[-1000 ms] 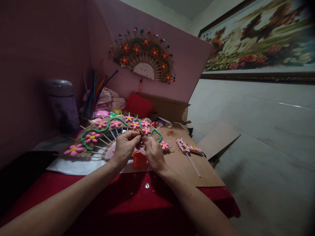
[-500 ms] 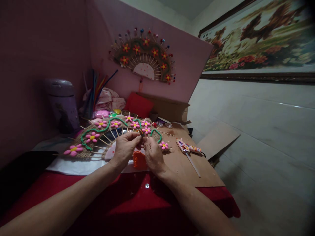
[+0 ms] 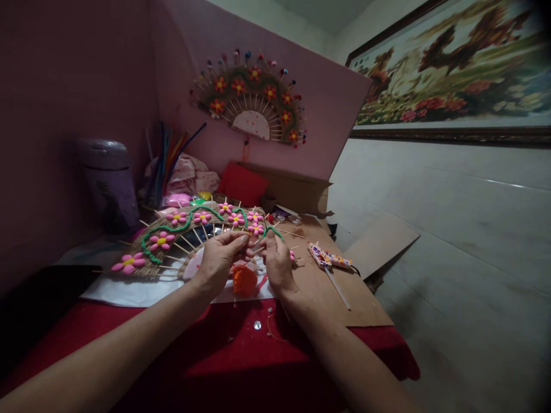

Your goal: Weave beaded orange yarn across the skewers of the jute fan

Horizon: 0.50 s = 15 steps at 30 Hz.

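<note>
My left hand [image 3: 224, 255] is closed in a pinch in front of the twig fan [image 3: 148, 244]. What its fingertips hold is too small to make out. A short gap to the right, my right hand [image 3: 278, 261] is closed too, thumb against curled fingers, its contents hidden. Below and between them lies a bundle of orange yarn [image 3: 244, 280]. Pink flowers with yellow centres and a wavy green strip [image 3: 148, 235] decorate the twine-wrapped fan, whose sticks poke out along the curve. My right hand covers part of its right end.
A glue gun in a flowered cover [image 3: 329, 258] lies on the cardboard [image 3: 318, 304] at right. A shiny round gem [image 3: 257, 325] sits on the red cloth [image 3: 206, 344]. Left stands a purple flask [image 3: 109, 189]; behind are pipe cleaners [image 3: 166, 155] and a finished fan [image 3: 253, 86] on the wall.
My hands have parted slightly; the right one has moved right and turned. The small dark and orange piece that was between the fingertips no longer shows clearly. More of the orange yarn is visible.
</note>
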Available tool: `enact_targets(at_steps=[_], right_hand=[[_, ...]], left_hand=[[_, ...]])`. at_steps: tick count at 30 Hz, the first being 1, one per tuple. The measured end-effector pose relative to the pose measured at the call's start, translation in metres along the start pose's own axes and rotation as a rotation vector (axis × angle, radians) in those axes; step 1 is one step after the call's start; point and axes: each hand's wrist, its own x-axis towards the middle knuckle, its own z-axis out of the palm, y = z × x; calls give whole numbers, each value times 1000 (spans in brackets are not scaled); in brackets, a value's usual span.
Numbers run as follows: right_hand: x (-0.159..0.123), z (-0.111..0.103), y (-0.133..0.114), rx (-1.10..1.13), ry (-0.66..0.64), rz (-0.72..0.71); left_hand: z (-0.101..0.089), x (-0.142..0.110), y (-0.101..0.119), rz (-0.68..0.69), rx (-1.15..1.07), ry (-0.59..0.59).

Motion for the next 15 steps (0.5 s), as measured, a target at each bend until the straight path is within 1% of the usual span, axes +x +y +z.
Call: enact_targets(at_steps=[2,7,11,15], right_hand=[[-1,-1,-1,16,0,1],[-6,-1,-6,-8,-52,-29],[-8,-1,-9,-33,-83,-81],[-10,-1,-8,-132,-105,-130]], left_hand=[[0,1,1,-23,-28,-5],[0,1,3,-44,-49,-14],[0,1,3,-19,-18,6],[-1,2,2,22,-12,7]])
